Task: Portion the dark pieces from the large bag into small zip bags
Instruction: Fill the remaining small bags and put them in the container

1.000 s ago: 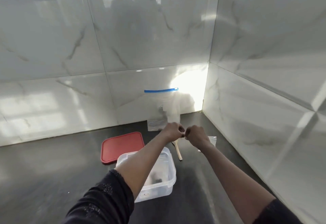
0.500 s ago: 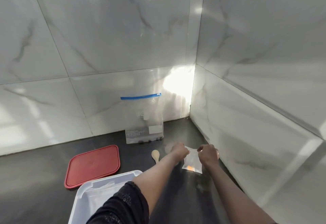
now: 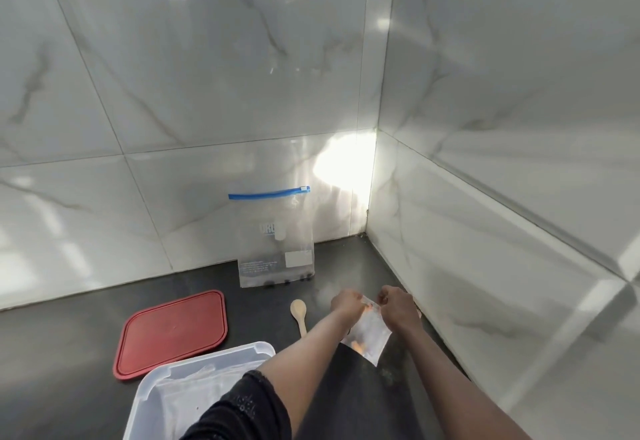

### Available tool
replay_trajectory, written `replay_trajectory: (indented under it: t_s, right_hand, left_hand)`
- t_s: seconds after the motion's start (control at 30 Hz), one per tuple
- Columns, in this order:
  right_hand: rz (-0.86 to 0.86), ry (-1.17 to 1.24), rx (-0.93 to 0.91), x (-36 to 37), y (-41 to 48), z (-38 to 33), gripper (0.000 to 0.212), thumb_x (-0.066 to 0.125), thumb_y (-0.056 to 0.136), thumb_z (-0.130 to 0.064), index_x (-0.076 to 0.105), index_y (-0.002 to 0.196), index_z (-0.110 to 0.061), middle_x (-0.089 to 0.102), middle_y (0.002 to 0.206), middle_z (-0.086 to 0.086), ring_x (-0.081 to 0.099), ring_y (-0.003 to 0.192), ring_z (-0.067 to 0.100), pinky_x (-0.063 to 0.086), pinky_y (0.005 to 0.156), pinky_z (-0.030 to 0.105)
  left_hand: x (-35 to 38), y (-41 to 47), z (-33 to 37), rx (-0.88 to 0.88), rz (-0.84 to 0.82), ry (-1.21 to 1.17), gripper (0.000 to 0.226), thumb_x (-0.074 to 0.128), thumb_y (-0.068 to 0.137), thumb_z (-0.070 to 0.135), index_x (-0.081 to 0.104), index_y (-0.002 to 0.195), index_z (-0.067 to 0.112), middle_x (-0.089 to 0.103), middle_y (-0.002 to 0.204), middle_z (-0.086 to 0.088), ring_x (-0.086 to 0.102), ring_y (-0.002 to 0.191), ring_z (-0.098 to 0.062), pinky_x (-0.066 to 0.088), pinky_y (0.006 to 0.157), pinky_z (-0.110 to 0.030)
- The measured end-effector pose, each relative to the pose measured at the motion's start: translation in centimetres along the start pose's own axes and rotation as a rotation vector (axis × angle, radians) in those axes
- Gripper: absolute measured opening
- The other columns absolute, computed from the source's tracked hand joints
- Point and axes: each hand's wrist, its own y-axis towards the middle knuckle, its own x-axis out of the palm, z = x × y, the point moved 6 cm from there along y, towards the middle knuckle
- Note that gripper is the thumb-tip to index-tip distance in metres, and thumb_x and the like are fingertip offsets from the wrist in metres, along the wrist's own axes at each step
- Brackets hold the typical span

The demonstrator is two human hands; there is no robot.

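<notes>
On my feed both hands meet over the dark counter (image 3: 69, 353), close to the rt wall corner. Left hand (image 3: 348, 304) has its fingers curled, pinching the top left edge of the small zip bag (image 3: 369, 334). Right hand (image 3: 396, 308) is curled the same way on the top right edge. The two fists are just beside each other w/ a short bit of the bag's mouth between them. I can't tell if the zip is sealed or apart, as the knuckles cover it.

The small zip bag hangs down from the two pinches, clear plastic, lower end near the counter. There's an orange glint low in it; can't tell what that is.

The large bag (image 3: 273, 245) stands upright against the back tiles (image 3: 173, 197), well apart from the hands, blue zip strip across the top. A few dark pieces (image 3: 285, 282) sit along its bottom and the rest of it looks see-through.

A wooden spoon (image 3: 299, 313) lies on the counter just left of the left forearm, bowl end toward the large bag. A red lid (image 3: 173, 332) lies flat further left. A clear plastic tub (image 3: 207, 363) sits at the bottom of the view, its rim touching the lid's near edge, partly hidden by the left arm's black sleeve (image 3: 242, 408)
</notes>
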Motion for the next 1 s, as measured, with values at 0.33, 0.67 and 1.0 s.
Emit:
replay_trajectory:
  t_s: [0.33, 0.67, 1.0]
  right_hand:
    - [0.035, 0.014, -0.243, -3.2, -3.1, -7.5, 0.017, 0.063, 0.088, -0.011, 0.070, 0.102, -0.005, 0.062, 0.104, 0.012, 0.059, 0.095, 0.023, 0.038, 0.077, 0.020]
    - [0.105, -0.039, -0.488, -3.3, -11.1, -19.6, 0.022, 0.044, 0.085, -0.002, 0.049, 0.077, -0.021, 0.064, 0.084, 0.008, 0.059, 0.075, 0.027, 0.043, 0.063, 0.029]
    - [-0.261, -0.029, -0.587, 3.1, -17.1, -23.5, 0.032, 0.049, 0.081, 0.007, 0.051, 0.064, -0.020, 0.055, 0.071, 0.002, 0.051, 0.069, 0.019, 0.043, 0.057, 0.026]
  left_hand:
    - [-8.3, -5.1, 2.0, 0.262, 0.147, -0.207, 0.027, 0.060, 0.088, 0.008, 0.060, 0.064, 0.020, 0.060, 0.064, 0.008, 0.057, 0.063, -0.005, 0.045, 0.062, -0.016]
    - [-19.8, -13.8, 1.3, 0.450, 0.365, -0.228, 0.032, 0.040, 0.078, -0.009, 0.058, 0.066, 0.014, 0.068, 0.073, -0.009, 0.064, 0.067, -0.021, 0.053, 0.070, -0.032]
    - [-24.2, -17.8, -7.5, 0.223, 0.081, -0.250, 0.024, 0.045, 0.088, -0.006, 0.060, 0.077, 0.010, 0.058, 0.070, -0.005, 0.058, 0.055, -0.013, 0.050, 0.050, -0.024]
